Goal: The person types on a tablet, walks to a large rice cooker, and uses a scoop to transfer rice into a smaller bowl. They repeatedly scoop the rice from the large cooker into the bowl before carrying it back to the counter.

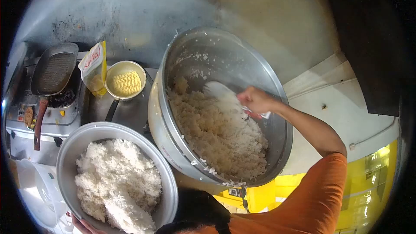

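Note:
My right hand [255, 100] is closed round the handle of a white rice paddle [219, 92]. The paddle's blade lies against cooked white rice [216, 134] inside a large, tilted metal pot [277, 86]. Grains stick to the pot's inner wall and rim. At the lower left, my left hand [84, 226] grips a metal bowl [65, 169] from below at its near side; most of its fingers are hidden under the bowl. Heaped white rice [117, 182] fills much of this bowl, which sits close beside the pot.
A grill pan [55, 69] with a brown handle rests on the stove [69, 112]. Beside it stand a yellow-and-white pouch [94, 67] and a small saucepan [113, 67] holding yellow noodle-like food [126, 83]. A clear plastic container [41, 190] is at lower left; yellow crates [262, 195] are below the pot.

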Demonstrator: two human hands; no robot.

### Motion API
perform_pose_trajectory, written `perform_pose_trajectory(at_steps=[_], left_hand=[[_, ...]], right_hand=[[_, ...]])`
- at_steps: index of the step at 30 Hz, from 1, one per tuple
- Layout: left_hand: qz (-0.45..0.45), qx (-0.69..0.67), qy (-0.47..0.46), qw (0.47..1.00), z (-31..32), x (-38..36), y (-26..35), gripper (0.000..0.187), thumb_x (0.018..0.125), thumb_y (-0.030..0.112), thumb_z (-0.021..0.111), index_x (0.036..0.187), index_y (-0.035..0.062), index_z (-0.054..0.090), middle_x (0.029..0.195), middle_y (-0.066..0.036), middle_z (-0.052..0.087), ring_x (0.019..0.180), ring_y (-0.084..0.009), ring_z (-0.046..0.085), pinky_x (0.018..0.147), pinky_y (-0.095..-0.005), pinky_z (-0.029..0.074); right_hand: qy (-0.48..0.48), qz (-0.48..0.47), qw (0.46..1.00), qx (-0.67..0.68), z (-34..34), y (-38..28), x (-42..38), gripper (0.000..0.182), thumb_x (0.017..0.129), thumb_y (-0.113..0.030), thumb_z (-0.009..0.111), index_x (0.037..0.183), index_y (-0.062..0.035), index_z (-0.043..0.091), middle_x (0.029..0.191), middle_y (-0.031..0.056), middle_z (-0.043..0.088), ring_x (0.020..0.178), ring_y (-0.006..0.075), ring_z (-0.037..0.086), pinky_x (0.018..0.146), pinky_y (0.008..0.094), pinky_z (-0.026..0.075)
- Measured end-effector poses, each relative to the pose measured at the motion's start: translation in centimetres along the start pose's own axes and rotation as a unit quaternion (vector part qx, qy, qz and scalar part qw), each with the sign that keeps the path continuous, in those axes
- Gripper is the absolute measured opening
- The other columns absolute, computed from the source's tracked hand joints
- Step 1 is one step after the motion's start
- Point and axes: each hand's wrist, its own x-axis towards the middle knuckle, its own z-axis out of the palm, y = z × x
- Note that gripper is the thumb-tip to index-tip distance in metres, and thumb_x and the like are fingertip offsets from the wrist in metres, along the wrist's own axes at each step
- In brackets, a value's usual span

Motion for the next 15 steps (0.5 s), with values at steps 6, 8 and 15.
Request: perform_pose_trajectory(at_steps=[6, 8, 15], left_hand=[[-0.005, -0.025, 0.009, 1.0, 0.5, 0.4, 1.7, 0.057, 0.1, 0.041, 0.039, 0.132, -0.0051, 0.043, 0.132, -0.025, 0.047, 0.118, -0.0362, 0.046, 0.103, -0.0442, 0.034], [-0.007, -0.032, 0.005, 0.999, 0.5, 0.6, 1.7, 0.056, 0.1, 0.041, 0.039, 0.133, -0.0048, 0.042, 0.132, -0.024, 0.047, 0.119, -0.0356, 0.045, 0.103, -0.0439, 0.034], [-0.012, -0.045, 0.004, 0.999, 0.0, 0.4, 1.4, 0.056, 0.101, 0.041, 0.038, 0.133, -0.004, 0.042, 0.133, -0.023, 0.046, 0.12, -0.0334, 0.045, 0.103, -0.0425, 0.033]], right_hand=[[0.106, -0.353, 0.889, -0.273, -2.5, -0.7, -1.4, 0.026, 0.078, 0.004, 0.053, 0.103, -0.0004, 0.059, 0.066, 0.0163, 0.057, 0.045, 0.0205, 0.055, 0.042, 0.0342, 0.045], [0.161, -0.22, 0.898, -0.345, -5.2, -0.1, -5.5, 0.025, 0.081, 0.001, 0.053, 0.105, -0.0009, 0.06, 0.066, 0.017, 0.058, 0.046, 0.0191, 0.056, 0.043, 0.0356, 0.046], [-0.009, 0.252, 0.962, -0.104, -5.0, -2.2, -13.4, 0.028, 0.09, -0.006, 0.047, 0.111, -0.009, 0.066, 0.06, 0.006, 0.056, 0.044, 0.0122, 0.054, 0.039, 0.0286, 0.044]])
